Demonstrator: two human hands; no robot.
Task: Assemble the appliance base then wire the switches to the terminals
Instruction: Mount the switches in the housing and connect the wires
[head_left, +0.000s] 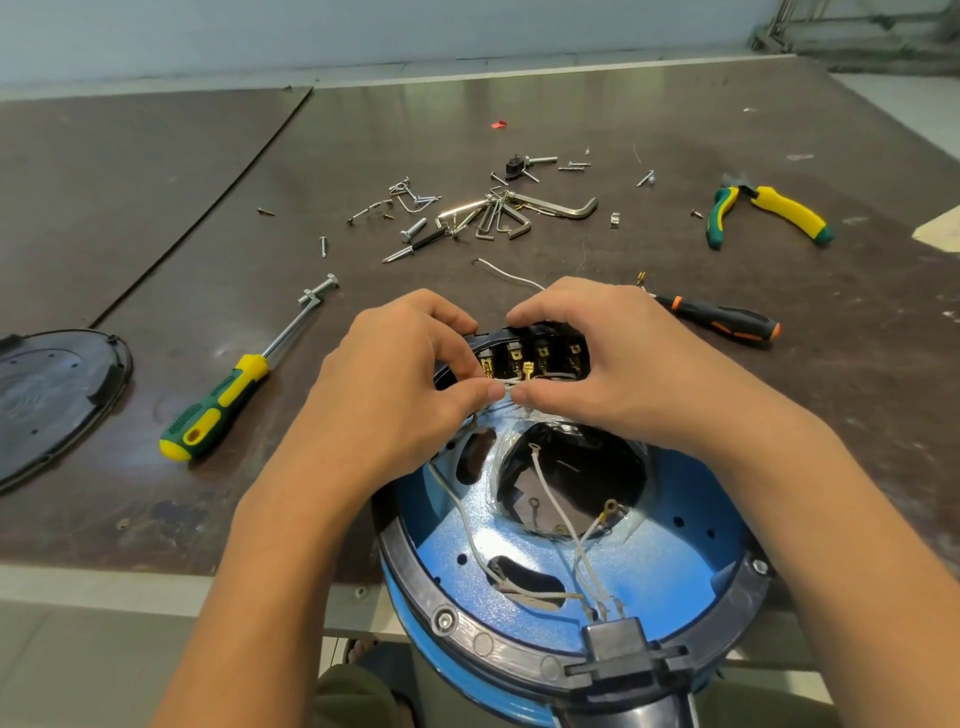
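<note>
Blue appliance base (457, 540) hangs over the near edge of the table (156, 182), open side up. Black socket housing (618, 649) sits on its nearest rim, with white wires (551, 501) running from it across the central opening. Two ring lugs (610, 505) lie loose in that opening, not landed on anything.

Both hands are at the base's far rim. Left hand (395, 384) pinches one white lead between thumb and forefinger, other fingers curled in. Right hand (613, 364) brackets the switch block (558, 358): forefinger hooked over its far edge, thumb on the near side, tip to tip with the left thumb. Can't tell whether the right thumb also bears on the lead.

Key relation: brass spade connector (528, 370) stands just beyond the thumb tips, long axis pointing away from the person, straight at the row of brass tabs in the block. Seated or just short of a tab, can't tell. My read: the push goes along that axis, left hand feeding, right hand reacting the load. Base looks assembled and wiring only partly done. Risk is the spade going in crooked and bending a tab.

Black-and-orange screwdriver (722, 319) lies just beyond the right hand. Yellow-green screwdriver (223, 400) is off to the left, black cover plate (47, 400) at the left edge. Farther out: hex keys (519, 210), loose screws (413, 228), pliers (763, 213) far right.
</note>
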